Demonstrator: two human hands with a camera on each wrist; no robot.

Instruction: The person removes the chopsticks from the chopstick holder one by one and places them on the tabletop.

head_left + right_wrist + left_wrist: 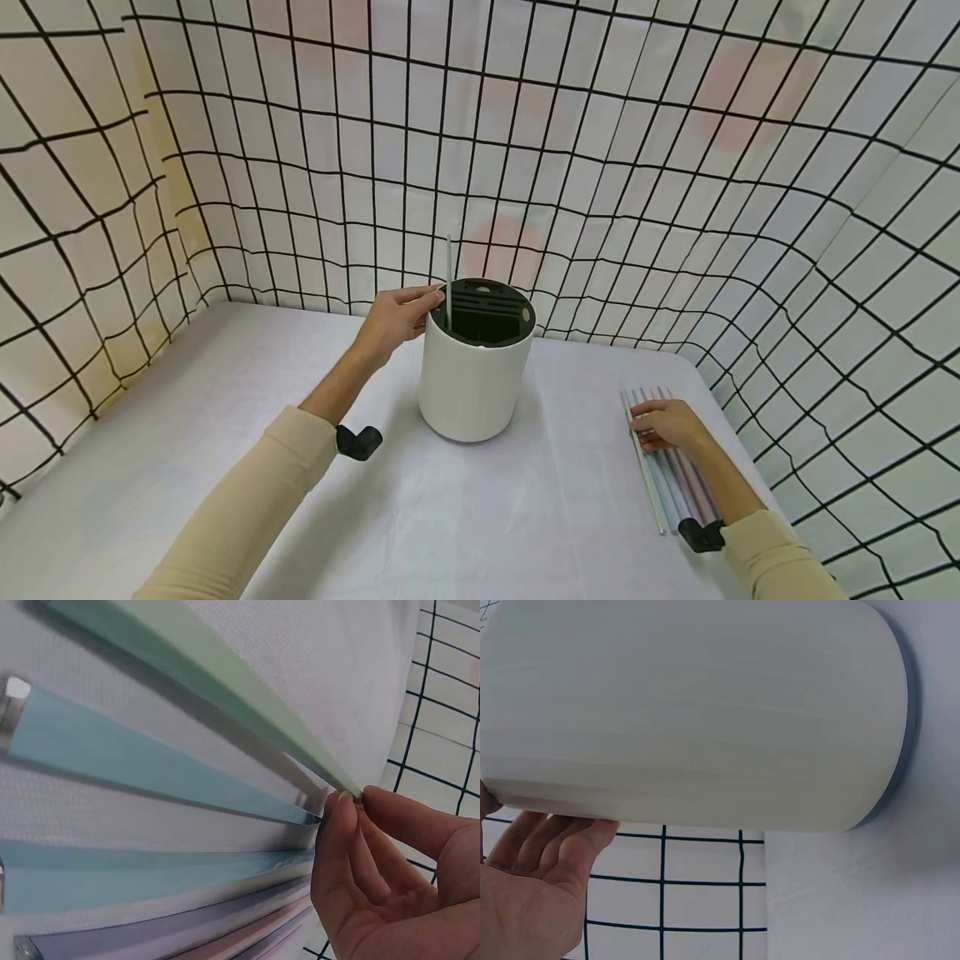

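A white cylindrical utensil holder with a black slotted top stands upright on the table. My left hand grips its upper left side, thumb at the rim and fingers against the wall; the left wrist view shows these fingers partly hidden by the holder. One pale chopstick stands upright in the top's left part. On the right, my right hand pinches a pale green chopstick by its far end, between thumb and fingertips. Beside it lie light blue chopsticks and lilac and pink ones.
A white cloth covers the table. Black wire grid panels rise along the back, the left and the right, with pale fabric behind them. The chopsticks lie close to the right panel.
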